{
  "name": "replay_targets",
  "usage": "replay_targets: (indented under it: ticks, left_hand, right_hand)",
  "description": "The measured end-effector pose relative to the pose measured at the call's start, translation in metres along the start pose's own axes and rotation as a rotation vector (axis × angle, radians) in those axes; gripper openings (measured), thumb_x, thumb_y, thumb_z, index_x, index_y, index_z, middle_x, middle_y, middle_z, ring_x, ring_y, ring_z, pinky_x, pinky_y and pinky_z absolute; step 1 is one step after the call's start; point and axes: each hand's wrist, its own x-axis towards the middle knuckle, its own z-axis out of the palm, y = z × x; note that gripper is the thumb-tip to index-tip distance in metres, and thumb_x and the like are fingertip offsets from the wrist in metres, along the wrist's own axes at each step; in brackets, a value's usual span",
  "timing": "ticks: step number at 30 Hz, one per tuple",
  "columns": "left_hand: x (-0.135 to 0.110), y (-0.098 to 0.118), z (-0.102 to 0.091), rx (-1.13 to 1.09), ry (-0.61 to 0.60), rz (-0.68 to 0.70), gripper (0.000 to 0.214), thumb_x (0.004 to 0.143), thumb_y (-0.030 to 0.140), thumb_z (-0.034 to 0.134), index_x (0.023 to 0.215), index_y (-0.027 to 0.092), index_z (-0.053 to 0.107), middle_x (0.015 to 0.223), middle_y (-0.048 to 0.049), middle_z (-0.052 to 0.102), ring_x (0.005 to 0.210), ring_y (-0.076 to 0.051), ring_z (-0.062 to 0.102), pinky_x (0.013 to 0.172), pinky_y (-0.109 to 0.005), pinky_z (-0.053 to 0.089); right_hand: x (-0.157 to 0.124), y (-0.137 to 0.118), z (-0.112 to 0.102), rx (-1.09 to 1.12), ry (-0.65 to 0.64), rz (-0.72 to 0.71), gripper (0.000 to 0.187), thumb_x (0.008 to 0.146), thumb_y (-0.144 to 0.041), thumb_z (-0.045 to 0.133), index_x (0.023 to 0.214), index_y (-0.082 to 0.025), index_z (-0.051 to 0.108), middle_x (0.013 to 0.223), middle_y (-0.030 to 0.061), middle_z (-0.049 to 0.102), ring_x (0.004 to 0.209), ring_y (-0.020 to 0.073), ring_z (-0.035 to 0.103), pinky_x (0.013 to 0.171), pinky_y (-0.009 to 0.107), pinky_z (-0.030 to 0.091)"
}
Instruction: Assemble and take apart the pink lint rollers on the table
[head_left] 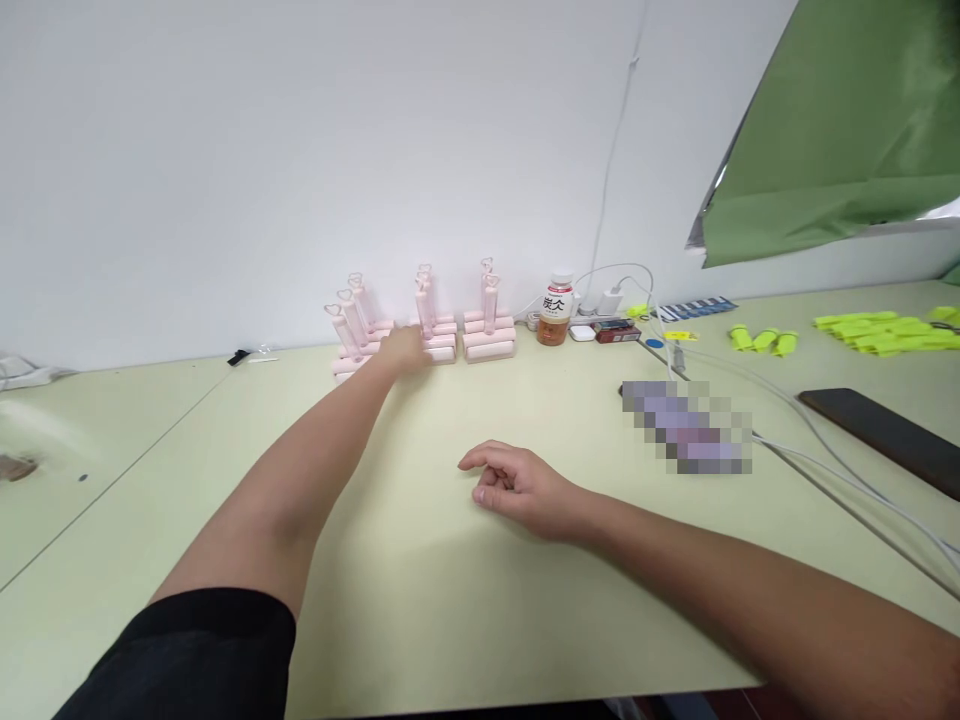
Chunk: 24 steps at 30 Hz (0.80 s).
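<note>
Stretched out to the back of the table, my left hand (406, 352) is at the pale pink cylinders along the wall. It is smeared by motion, and its fingers are mostly hidden, so what it touches or holds does not show. Several pink tubes (490, 304) with heart-shaped loops on top stand upright on the stacks. Beneath them, pink and white cylinders (489, 346) lie on their sides in three groups. My right hand (525, 488) hovers over or rests on the middle of the table, fingers loosely bent and apart, with nothing in it.
Right of the pink stacks stand a bottle (553, 312) with amber contents and a small white case (582, 333). White cables (847, 470) run across the right side, near a pixelated object (682, 428), a dark flat slab (885, 435) and bright yellow-green pieces (889, 333).
</note>
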Motion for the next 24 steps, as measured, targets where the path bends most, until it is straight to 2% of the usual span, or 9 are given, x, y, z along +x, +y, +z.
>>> replay_targets:
  ticks: [3,5,9,12,14,16,20,22,24]
  left_hand:
    - [0.001,0.001,0.012,-0.018,-0.005,-0.024,0.054,0.070,0.036,0.069,0.118,0.015,0.060,0.120,-0.0186,0.066,0.114,-0.038,0.058,0.093,-0.044,0.045]
    - [-0.003,0.003,0.014,-0.042,0.011,-0.034,0.047,0.073,0.041,0.065,0.113,0.017,0.063,0.118,-0.0168,0.067,0.112,-0.037,0.060,0.091,-0.044,0.045]
    - [-0.016,0.005,0.009,-0.126,0.031,-0.066,0.021,0.074,0.037,0.062,0.081,0.019,0.069,0.088,-0.0103,0.073,0.093,-0.032,0.066,0.080,-0.039,0.048]
    - [-0.033,0.006,0.002,-0.230,0.087,-0.092,0.015,0.072,0.033,0.063,0.068,0.019,0.067,0.073,-0.0080,0.070,0.085,-0.030,0.066,0.074,-0.036,0.047]
    - [-0.052,0.008,-0.001,-0.328,0.147,-0.084,0.019,0.075,0.035,0.060,0.069,0.018,0.067,0.073,-0.0072,0.069,0.084,-0.029,0.065,0.073,-0.036,0.047]
    - [-0.080,0.014,0.000,-0.449,0.204,-0.062,0.025,0.079,0.040,0.057,0.077,0.018,0.069,0.079,-0.0060,0.070,0.085,-0.027,0.065,0.072,-0.034,0.047]
    - [-0.149,0.037,0.014,-0.749,0.187,-0.024,0.038,0.086,0.051,0.049,0.091,0.020,0.071,0.083,-0.0017,0.072,0.076,-0.019,0.065,0.066,-0.028,0.050]
    - [-0.177,0.046,0.020,-1.134,0.103,-0.034,0.035,0.077,0.052,0.065,0.091,0.020,0.072,0.085,-0.0035,0.072,0.077,-0.020,0.066,0.067,-0.028,0.051]
    - [-0.192,0.051,0.023,-1.310,0.053,-0.074,0.035,0.071,0.049,0.073,0.089,0.019,0.073,0.086,-0.0047,0.073,0.079,-0.020,0.066,0.069,-0.030,0.051]
  right_hand:
    - [0.001,0.003,-0.003,-0.004,0.008,0.004,0.028,0.086,-0.032,0.062,0.111,-0.020,0.065,0.104,0.0058,0.057,0.072,0.0127,0.056,0.066,0.029,0.046]
    - [0.002,0.005,-0.005,0.009,0.015,0.019,0.028,0.086,-0.032,0.063,0.111,-0.020,0.065,0.096,0.0041,0.058,0.070,0.0125,0.054,0.065,0.028,0.045]
    - [0.001,0.005,-0.006,0.061,0.012,0.085,0.027,0.086,-0.033,0.063,0.109,-0.020,0.065,0.077,-0.0006,0.056,0.064,0.0126,0.051,0.060,0.027,0.042]
    - [0.001,0.006,-0.004,0.093,0.020,0.110,0.026,0.084,-0.034,0.065,0.107,-0.020,0.066,0.070,-0.0026,0.053,0.061,0.0121,0.050,0.057,0.026,0.041]
    - [0.003,0.006,-0.002,0.124,0.052,0.137,0.025,0.084,-0.034,0.065,0.105,-0.019,0.066,0.069,-0.0029,0.053,0.060,0.0116,0.049,0.056,0.026,0.042]
    - [0.006,0.006,0.000,0.195,0.120,0.166,0.029,0.085,-0.036,0.064,0.108,-0.019,0.064,0.077,-0.0001,0.057,0.064,0.0124,0.053,0.056,0.026,0.046]
    - [0.013,0.001,-0.002,0.349,0.284,0.181,0.046,0.085,-0.044,0.062,0.122,-0.018,0.056,0.102,0.0096,0.060,0.081,0.0190,0.060,0.048,0.025,0.051]
    - [0.014,-0.002,-0.004,0.361,0.290,0.163,0.047,0.084,-0.048,0.063,0.119,-0.017,0.057,0.100,0.0105,0.061,0.080,0.0201,0.060,0.045,0.025,0.051]
    - [0.013,-0.004,-0.004,0.347,0.274,0.142,0.048,0.082,-0.050,0.065,0.115,-0.016,0.058,0.097,0.0101,0.063,0.075,0.0190,0.059,0.044,0.025,0.050]
